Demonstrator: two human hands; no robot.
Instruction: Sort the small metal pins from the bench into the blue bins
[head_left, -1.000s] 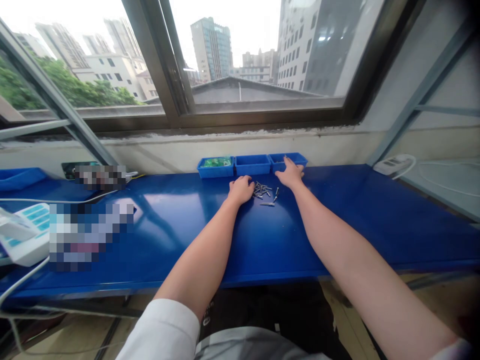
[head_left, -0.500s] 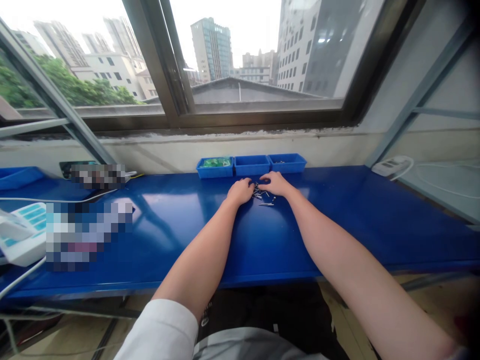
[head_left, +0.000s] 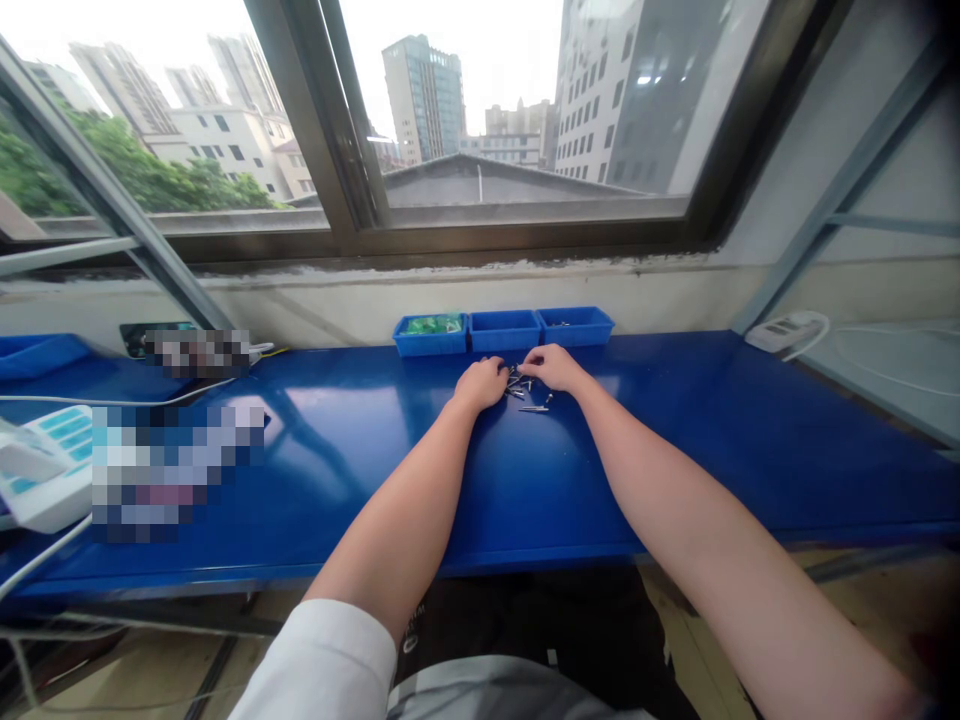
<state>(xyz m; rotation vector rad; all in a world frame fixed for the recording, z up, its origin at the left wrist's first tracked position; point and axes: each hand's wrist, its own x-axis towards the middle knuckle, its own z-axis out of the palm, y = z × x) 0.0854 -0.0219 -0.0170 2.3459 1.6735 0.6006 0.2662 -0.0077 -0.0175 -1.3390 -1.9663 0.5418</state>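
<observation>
Several small, slim metal pieces (head_left: 534,408), silvery and dark, lie loose on the blue table; they are too small to tell whether they are screws or pins. At the left edge of this pile is my left hand (head_left: 482,383), its fingers curled in and partly hidden; whatever they hold cannot be made out. My right hand (head_left: 553,368) is over the pile's right side, thumb and fingertips together in a pinch, with anything between them too small to name. Just behind the hands stand a middle blue bin (head_left: 504,345) and a right blue bin (head_left: 576,338) holding a few small bits.
The left blue bin (head_left: 431,344) holds green packets. A white device with teal panels (head_left: 56,455) and blurred items lie on the left of the blue table (head_left: 712,430). A white power strip (head_left: 786,330) sits at the right back corner. Metal frame posts rise at both sides.
My right hand's thumb and fingers have come together from a more spread pose over the metal pieces. My left hand has hardly moved.
</observation>
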